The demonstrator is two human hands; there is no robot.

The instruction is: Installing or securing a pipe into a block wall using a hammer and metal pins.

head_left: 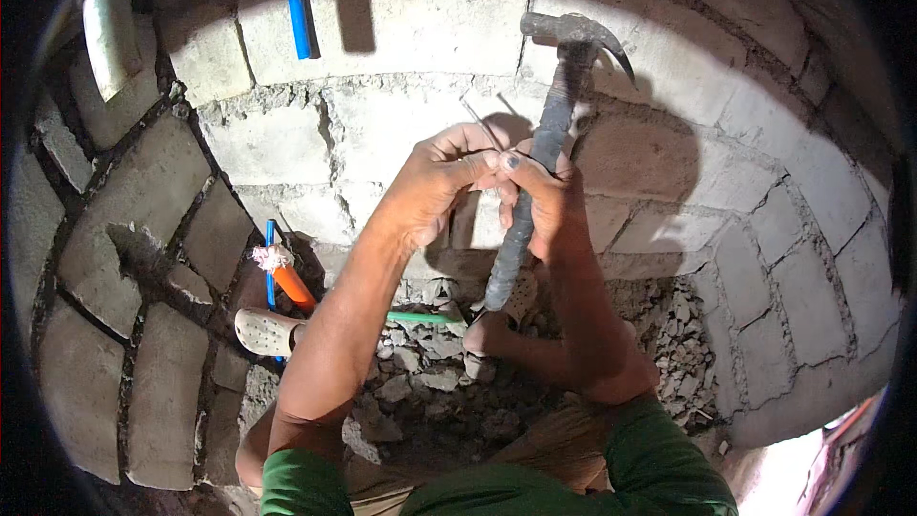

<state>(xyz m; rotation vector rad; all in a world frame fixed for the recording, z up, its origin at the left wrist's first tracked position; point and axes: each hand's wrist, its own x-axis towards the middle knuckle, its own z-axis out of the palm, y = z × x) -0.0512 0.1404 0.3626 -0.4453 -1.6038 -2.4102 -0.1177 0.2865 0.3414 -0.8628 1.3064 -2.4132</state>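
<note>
My right hand [546, 193] is closed round the taped grey handle of a claw hammer [547, 139]. The hammer stands nearly upright, its dark metal head at the top and its claw curving right. My left hand [444, 177] is closed in a pinch on a thin nail [483, 122], which points up and left. The fingertips of both hands meet beside the handle, and the nail's lower end is hidden among them. Behind them rises a wall of pale blocks [401, 33] with rough mortar joints.
A blue pipe [298, 2] and a white pipe [112, 33] hang at the upper left. Lower left stand an orange pipe [294, 289] with stuffing in its end and a thin blue pipe [271, 272]. Broken rubble [439, 377] and a green strip [425, 317] lie between my feet.
</note>
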